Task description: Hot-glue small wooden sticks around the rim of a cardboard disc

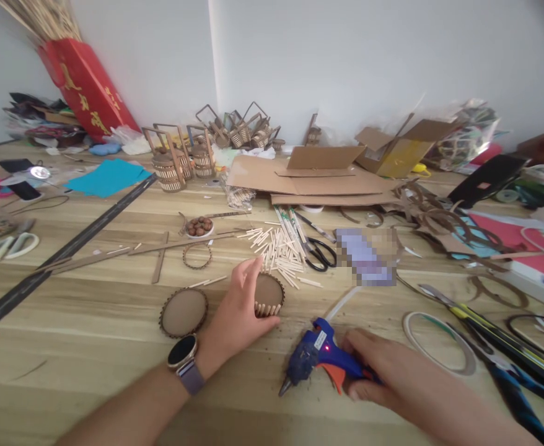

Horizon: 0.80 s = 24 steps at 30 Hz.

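Observation:
My left hand (239,316), with a smartwatch on the wrist, curls around a round cardboard disc (269,292) that has short wooden sticks standing along its front edge. My right hand (383,371) grips a blue hot glue gun (321,356) lying low over the wooden table (90,347), its nozzle pointing down-left and a white glue stick poking out the back. A second scalloped cardboard disc (184,311) lies just left of my left hand. A heap of short wooden sticks (279,248) sits right behind the held disc.
Black scissors (321,253) lie by the sticks. A small dish of beads (199,227) and a thin ring (197,255) lie further back. Finished stick baskets (174,161), flat cardboard (318,176), a tape ring (439,341) and cutters (508,347) crowd the back and right.

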{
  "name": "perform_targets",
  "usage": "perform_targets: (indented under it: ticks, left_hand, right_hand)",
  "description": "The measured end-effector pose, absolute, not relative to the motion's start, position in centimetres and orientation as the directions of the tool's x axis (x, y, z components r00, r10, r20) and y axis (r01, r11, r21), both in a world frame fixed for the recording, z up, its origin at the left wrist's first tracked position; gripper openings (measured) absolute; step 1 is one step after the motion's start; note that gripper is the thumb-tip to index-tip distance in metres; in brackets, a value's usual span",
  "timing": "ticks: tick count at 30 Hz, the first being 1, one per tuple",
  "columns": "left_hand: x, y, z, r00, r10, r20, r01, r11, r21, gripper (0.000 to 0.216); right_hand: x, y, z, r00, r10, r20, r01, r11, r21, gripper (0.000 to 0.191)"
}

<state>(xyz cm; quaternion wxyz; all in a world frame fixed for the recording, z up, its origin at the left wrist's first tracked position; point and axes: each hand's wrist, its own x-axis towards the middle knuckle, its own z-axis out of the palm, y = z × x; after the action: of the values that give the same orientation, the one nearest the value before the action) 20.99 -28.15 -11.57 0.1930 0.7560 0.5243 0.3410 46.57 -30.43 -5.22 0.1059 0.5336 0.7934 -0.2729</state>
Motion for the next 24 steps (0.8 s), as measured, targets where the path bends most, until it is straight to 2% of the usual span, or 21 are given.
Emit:
perform_targets:
  ticks: [4,8,13,15,18,21,24]
  left_hand:
    - [21.1,-28.2,-11.5,0.196,0.923,0.332,0.680,-0.372,0.632,0.114]
    - [21.0,-28.2,-11.4,0.210,0.920,0.331,0.690,-0.379,0.616,0.110]
    - [21.2,-28.1,-11.4,0.189,0.931,0.313,0.682,-0.354,0.640,0.101]
    - [21.2,-28.1,-11.3,0.190,0.929,0.316,0.683,-0.357,0.637,0.098]
    - [21.2,-28.1,-11.2,0.197,0.928,0.317,0.690,-0.361,0.627,0.096]
    - [21.2,-28.2,-11.1,0.199,0.935,0.293,0.690,-0.346,0.636,0.097]
    - [21.2,-28.2,-11.0,0.197,0.943,0.268,0.687,-0.328,0.649,0.099]
  right_hand:
    - [47.0,-31.3,-6.0,-0.413,0.834,-0.366,0.886,0.276,-0.372,0.018]
    - [48.1,-32.0,-6.2,-0.382,0.893,-0.240,0.876,0.266,-0.402,0.008]
    - [49.6,-32.6,-6.7,-0.230,0.972,0.045,0.827,0.220,-0.517,0.027]
    - [49.7,-32.6,-6.7,-0.178,0.977,0.115,0.810,0.212,-0.547,0.035]
    - [49.5,-32.3,-6.5,-0.154,0.980,0.124,0.782,0.198,-0.591,0.029]
    - [49.2,-31.7,-6.5,-0.094,0.992,0.086,0.771,0.128,-0.624,0.032]
    - [48.7,-30.7,-6.7,-0.062,0.997,-0.045,0.719,0.013,-0.694,0.031]
